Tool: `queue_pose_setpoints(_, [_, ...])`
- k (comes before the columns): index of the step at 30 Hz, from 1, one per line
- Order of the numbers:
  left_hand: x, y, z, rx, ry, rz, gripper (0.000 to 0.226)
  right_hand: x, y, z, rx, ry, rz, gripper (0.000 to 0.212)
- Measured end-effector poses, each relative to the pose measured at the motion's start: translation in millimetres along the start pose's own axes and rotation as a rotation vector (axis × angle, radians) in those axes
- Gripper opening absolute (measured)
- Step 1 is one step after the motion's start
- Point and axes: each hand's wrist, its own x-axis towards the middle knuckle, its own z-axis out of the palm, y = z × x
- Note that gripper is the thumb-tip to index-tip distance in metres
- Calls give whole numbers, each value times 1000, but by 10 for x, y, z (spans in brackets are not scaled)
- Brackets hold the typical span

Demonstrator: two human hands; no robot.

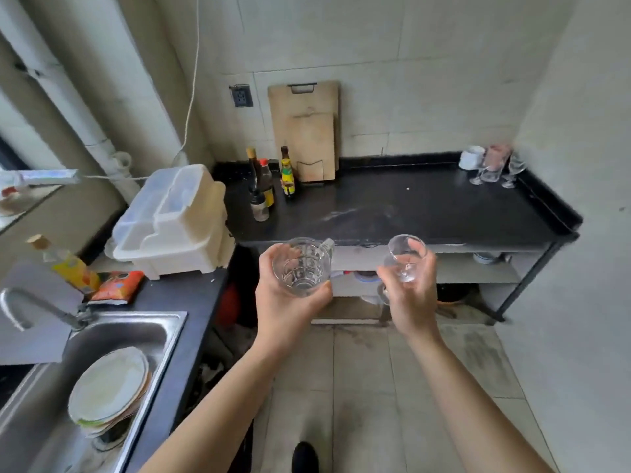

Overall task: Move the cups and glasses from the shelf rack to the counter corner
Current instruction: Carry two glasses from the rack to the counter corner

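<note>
My left hand (286,302) grips a clear glass mug (302,268) with a handle, held upright in front of the black counter (409,206). My right hand (409,295) holds a small clear stemmed glass (406,257), tilted a little. Both hands hover above the floor, just short of the counter's front edge. In the far right counter corner stand a white cup (471,158), a pinkish tumbler (495,162) and several stemmed glasses (512,172). Under the counter a shelf rack (461,268) carries a bowl (485,257).
Sauce bottles (266,186) and two cutting boards (307,131) stand at the counter's back left. A white plastic dish box (174,220) sits to the left. A steel sink (102,370) with stacked plates (109,384) is at lower left, beside a faucet (37,305).
</note>
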Motion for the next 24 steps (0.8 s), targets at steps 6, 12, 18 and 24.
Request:
queue_pose_setpoints(6, [1084, -351, 1168, -62, -147, 12, 77, 1184, 389, -332, -89, 136, 12, 61])
queue_pose_setpoints(12, [2285, -452, 2339, -119, -315, -6, 77, 2576, 486, -568, -201, 287, 46, 60])
queue_pose_setpoints(18, [3178, -371, 3474, -162, -429, -2, 74, 3753, 620, -999, -143, 424, 75, 58])
queue_pose_setpoints(24, [3725, -549, 4672, -124, -463, -16, 74, 4901, 1026, -1559, -138, 451, 75, 52])
